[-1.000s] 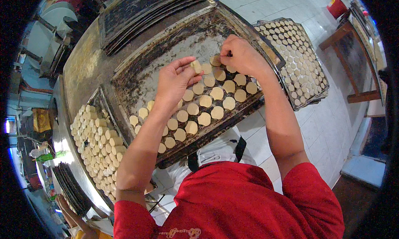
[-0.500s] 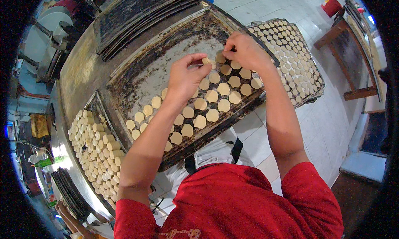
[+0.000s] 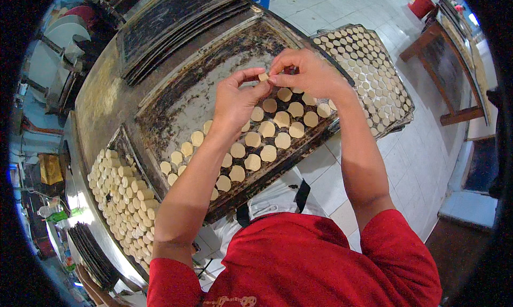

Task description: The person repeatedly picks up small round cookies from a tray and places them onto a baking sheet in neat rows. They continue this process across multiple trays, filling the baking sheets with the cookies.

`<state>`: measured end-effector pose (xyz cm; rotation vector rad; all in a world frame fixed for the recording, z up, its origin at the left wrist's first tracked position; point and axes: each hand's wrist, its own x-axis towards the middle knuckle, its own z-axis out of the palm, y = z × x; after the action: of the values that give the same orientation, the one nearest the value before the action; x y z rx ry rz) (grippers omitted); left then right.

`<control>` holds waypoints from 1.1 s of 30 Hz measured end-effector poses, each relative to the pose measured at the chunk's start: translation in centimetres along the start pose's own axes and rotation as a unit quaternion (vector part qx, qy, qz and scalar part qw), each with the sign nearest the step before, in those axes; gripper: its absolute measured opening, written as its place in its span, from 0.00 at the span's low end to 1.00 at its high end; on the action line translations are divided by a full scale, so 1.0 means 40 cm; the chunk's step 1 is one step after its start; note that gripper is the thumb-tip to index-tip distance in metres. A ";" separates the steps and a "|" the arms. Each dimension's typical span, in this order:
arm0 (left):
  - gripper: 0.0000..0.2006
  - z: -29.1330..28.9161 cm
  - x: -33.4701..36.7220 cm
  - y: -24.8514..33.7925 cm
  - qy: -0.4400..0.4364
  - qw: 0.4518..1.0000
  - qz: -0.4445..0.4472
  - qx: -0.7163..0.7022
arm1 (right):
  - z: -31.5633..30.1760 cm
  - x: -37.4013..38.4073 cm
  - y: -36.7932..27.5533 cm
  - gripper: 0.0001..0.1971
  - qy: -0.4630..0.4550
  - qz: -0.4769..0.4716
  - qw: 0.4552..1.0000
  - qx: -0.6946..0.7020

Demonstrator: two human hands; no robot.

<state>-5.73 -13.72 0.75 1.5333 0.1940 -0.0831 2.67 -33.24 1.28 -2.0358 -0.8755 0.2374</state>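
Over a dark, worn baking tray (image 3: 184,85), my left hand (image 3: 235,96) pinches a small pale stack of dough discs (image 3: 263,77) between thumb and fingers. My right hand (image 3: 307,74) meets it from the right, its thumb and fingertips closed at the edge of the same dough. Round flat dough discs (image 3: 267,128) lie in rows along the near side of the tray, several partly hidden under my hands and left forearm. The far left part of the tray shows bare, stained metal.
To the left, many short dough cylinders (image 3: 125,200) stand piled on another tray. Stacked dark trays (image 3: 176,26) lie beyond mine. At right stands a tray full of dough discs (image 3: 368,66). A wooden table (image 3: 454,82) and red bucket (image 3: 421,3) are farther right.
My right hand has moved left from a disc on the tray to the dough in my left hand. My left hand has stayed nearly in place. The view has shifted slightly.
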 end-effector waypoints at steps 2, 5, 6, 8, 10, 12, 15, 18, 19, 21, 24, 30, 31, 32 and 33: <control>0.17 0.003 0.003 -0.002 -0.006 1.000 -0.006 0.003 | 0.010 0.004 0.003 0.07 0.004 -0.030 1.000 -0.007; 0.17 -0.002 0.013 -0.021 -0.016 0.999 -0.007 -0.028 | -0.006 0.002 0.010 0.06 0.006 -0.002 1.000 -0.002; 0.17 -0.001 0.017 -0.024 -0.020 0.999 -0.005 -0.046 | -0.015 -0.001 0.023 0.06 0.018 0.012 0.998 -0.064; 0.18 0.005 0.017 -0.022 -0.011 0.999 -0.007 -0.037 | -0.029 -0.009 0.058 0.07 0.042 0.040 0.981 -0.186; 0.18 0.012 0.020 -0.021 0.000 1.000 -0.002 -0.024 | -0.037 -0.015 0.072 0.10 0.080 0.060 0.971 -0.218; 0.18 0.017 0.026 -0.020 0.011 1.000 0.008 -0.004 | -0.042 -0.016 0.063 0.11 0.091 0.066 0.975 -0.192; 0.17 0.036 0.031 -0.009 0.001 0.999 0.035 0.038 | -0.043 -0.011 0.015 0.11 0.066 0.045 0.994 -0.070; 0.16 0.061 0.044 -0.017 0.007 0.997 0.080 0.007 | -0.041 -0.006 0.004 0.11 0.061 0.017 0.998 -0.023; 0.16 0.064 0.044 -0.015 0.009 0.996 0.081 0.032 | -0.049 -0.004 0.026 0.11 0.078 0.021 0.995 -0.053; 0.16 0.067 0.043 -0.010 0.014 0.993 0.083 0.080 | -0.065 -0.006 0.067 0.11 0.106 0.051 0.982 -0.151; 0.16 0.060 0.022 0.004 0.009 0.997 0.043 0.059 | -0.085 -0.010 0.075 0.11 0.106 0.152 0.949 -0.254; 0.19 -0.080 -0.070 0.036 0.010 0.999 0.042 0.023 | -0.080 -0.033 0.090 0.11 0.130 0.126 0.947 -0.265; 0.19 -0.119 -0.095 0.037 0.038 0.999 0.034 0.014 | -0.065 -0.024 0.075 0.11 0.140 0.126 0.943 -0.275; 0.20 -0.156 -0.123 0.040 0.067 0.997 0.026 0.005 | -0.044 -0.008 0.053 0.11 0.146 0.118 0.951 -0.246; 0.20 -0.194 -0.150 0.042 0.091 0.996 0.018 -0.006 | -0.026 0.002 0.021 0.10 0.151 0.113 0.957 -0.220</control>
<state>-11.89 -6.34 3.26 1.5322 0.3124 0.0867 3.63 -34.16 1.23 -2.5040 -0.5316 -0.1607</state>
